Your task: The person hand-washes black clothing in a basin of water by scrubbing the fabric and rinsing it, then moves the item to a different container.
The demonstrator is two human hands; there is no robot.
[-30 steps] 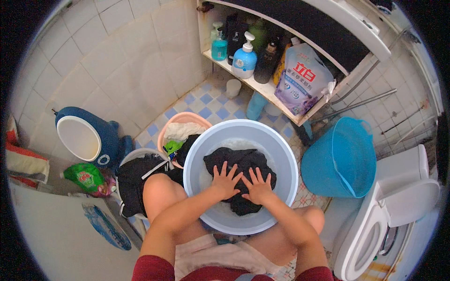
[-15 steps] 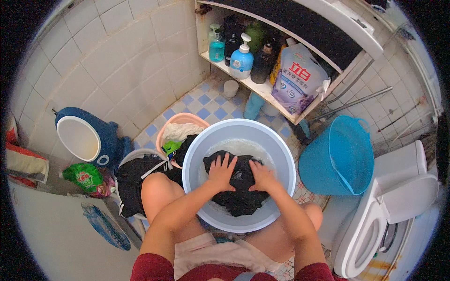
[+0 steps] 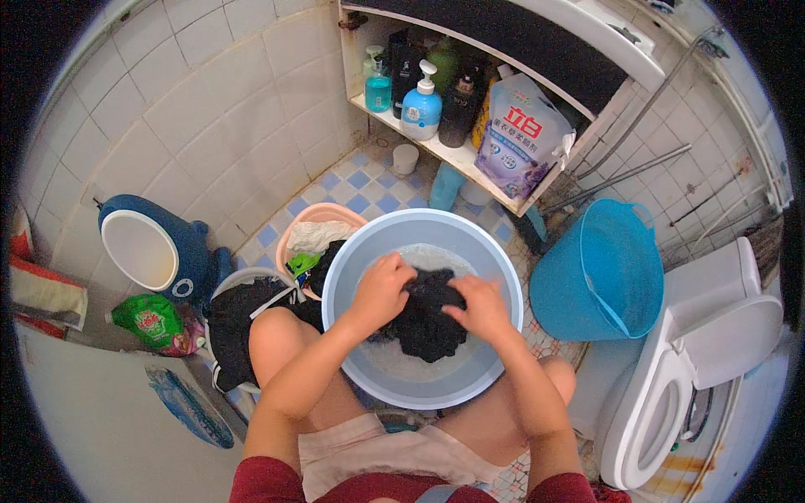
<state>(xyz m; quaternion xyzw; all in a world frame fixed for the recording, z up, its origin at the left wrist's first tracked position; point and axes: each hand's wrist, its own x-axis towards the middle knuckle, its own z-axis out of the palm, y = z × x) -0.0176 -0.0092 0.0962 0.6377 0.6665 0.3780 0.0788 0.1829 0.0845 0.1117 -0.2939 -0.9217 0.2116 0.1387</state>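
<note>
A large pale blue-grey basin (image 3: 337,352) stands between my knees, with soapy water inside. In it is a wet black garment (image 3: 430,323), bunched up; its exact kind does not show. My left hand (image 3: 384,289) grips the upper left part of the cloth with curled fingers. Across from it, my right hand (image 3: 481,307) is closed on the garment's upper right side, thumb toward me. The cloth between both hands is gathered and partly lifted, while its lower part rests in the suds.
Left of the basin are a pink tub (image 3: 295,220) of clothes and a bucket with black clothing (image 3: 239,323). To the right stand a blue flexible bucket (image 3: 570,289) and a white toilet (image 3: 646,427). A low shelf (image 3: 457,152) with bottles is ahead; a blue child's potty (image 3: 186,239) is far left.
My hands went from lying spread on the garment to gripping its upper edge. The cloth has been gathered into a smaller bunch. The view has shifted slightly.
</note>
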